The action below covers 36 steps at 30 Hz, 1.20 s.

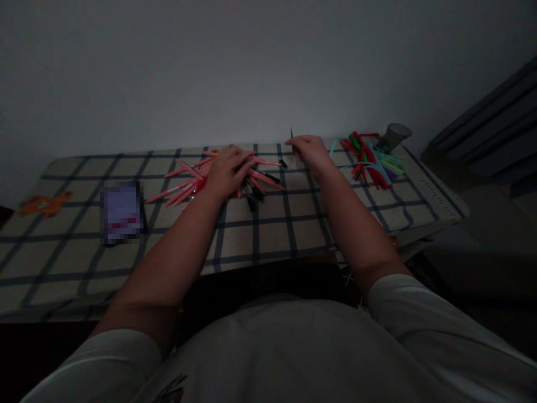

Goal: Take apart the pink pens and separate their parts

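My left hand [227, 170] lies over a heap of pink pens [180, 191], its fingers stretched across them. Several black pens or caps [253, 197] poke out of the heap below those fingers. To the right, my right hand [309, 152] pinches a slim pen [292, 134] between thumb and fingertips. The pen stands nearly upright, with a dark upper end and what looks like a clear lower part. A small black cap [283, 164] is on the cloth between the two hands.
A checked cloth [268, 235] covers the table against a pale wall. On the left are a phone or tablet [123, 212] and an orange bear-shaped print [46, 205]. Toward the right end, colourful strips [371, 165] lie beside a glass or jar [394, 135].
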Available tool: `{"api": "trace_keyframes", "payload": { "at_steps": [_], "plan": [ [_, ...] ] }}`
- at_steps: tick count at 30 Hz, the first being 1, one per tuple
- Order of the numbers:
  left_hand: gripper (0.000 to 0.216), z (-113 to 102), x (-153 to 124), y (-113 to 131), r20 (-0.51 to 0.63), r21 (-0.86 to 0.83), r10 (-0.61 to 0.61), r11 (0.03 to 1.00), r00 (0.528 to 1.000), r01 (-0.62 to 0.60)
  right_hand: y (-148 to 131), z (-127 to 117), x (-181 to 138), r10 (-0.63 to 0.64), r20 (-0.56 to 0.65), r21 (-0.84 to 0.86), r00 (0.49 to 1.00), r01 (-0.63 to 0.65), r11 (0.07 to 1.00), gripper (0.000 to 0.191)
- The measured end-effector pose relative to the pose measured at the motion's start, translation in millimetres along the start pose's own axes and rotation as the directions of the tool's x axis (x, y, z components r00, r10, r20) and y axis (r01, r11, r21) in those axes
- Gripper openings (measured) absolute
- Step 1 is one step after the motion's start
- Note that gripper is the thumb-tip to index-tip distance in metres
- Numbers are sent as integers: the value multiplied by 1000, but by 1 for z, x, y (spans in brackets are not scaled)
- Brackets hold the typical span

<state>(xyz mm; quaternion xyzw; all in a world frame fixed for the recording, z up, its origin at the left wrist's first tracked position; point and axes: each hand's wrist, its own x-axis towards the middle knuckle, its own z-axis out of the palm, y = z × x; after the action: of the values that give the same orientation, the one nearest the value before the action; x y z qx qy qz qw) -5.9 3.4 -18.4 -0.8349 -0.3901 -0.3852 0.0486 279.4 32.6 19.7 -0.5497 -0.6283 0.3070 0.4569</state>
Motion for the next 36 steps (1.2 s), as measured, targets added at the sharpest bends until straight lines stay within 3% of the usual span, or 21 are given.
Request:
{"api": "trace_keyframes", "payload": {
  "at_steps": [6,14,18,24,36],
  "plan": [
    [58,0,1,7,152,-70,-27,997,988,39,1,9,-3,-43,120,311,992,4,951,58],
    [59,-2,2,12,221,-89,-21,995,975,42,5,27,-5,-95,225,544,970,-44,838,53],
    [55,0,1,12,216,-76,-29,996,976,46,-2,28,-10,-65,235,563,970,-81,823,50],
    [53,-1,1,12,209,-74,-15,997,978,31,-10,28,-16,-39,233,478,972,-79,875,48],
    [52,0,1,11,211,-61,-17,998,977,31,2,33,-13,-88,317,461,944,-72,884,51]
  ]
}}
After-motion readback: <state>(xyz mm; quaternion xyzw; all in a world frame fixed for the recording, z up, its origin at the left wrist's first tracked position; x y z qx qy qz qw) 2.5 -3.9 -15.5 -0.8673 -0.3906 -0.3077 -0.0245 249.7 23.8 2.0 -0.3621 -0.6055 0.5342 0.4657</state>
